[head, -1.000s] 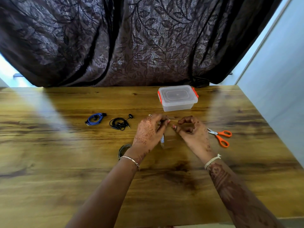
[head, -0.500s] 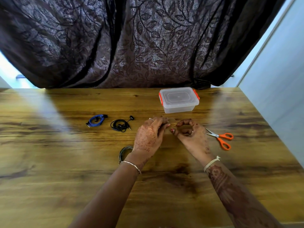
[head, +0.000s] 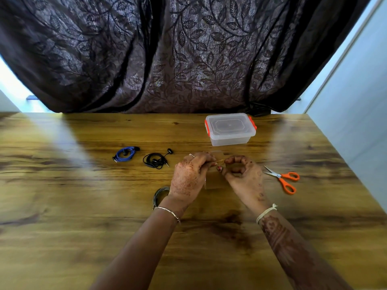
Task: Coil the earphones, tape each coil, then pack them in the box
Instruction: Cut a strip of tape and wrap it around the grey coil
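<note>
blue coil point(head: 125, 153), black coil point(head: 156, 160), grey coil point(head: 160, 193), pinched tape point(head: 212, 181), lidded box point(head: 230, 130)

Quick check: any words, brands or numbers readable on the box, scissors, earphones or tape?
None readable. The box lid shows only a moulded outline, no letters; the scissors, blue earphones and black earphones show no print; the clear tape is too blurred to tell.

Glossy wooden desk point(head: 83, 227) filled the lower frame, clear lidded box point(head: 230, 129) with orange clasps stood upper right of centre, blue earphone coil point(head: 125, 153) lay left of centre, black earphones point(head: 156, 160) near its right, grey cable coil point(head: 160, 194) lower centre, orange-handled scissors point(head: 282, 178) at right.
</note>
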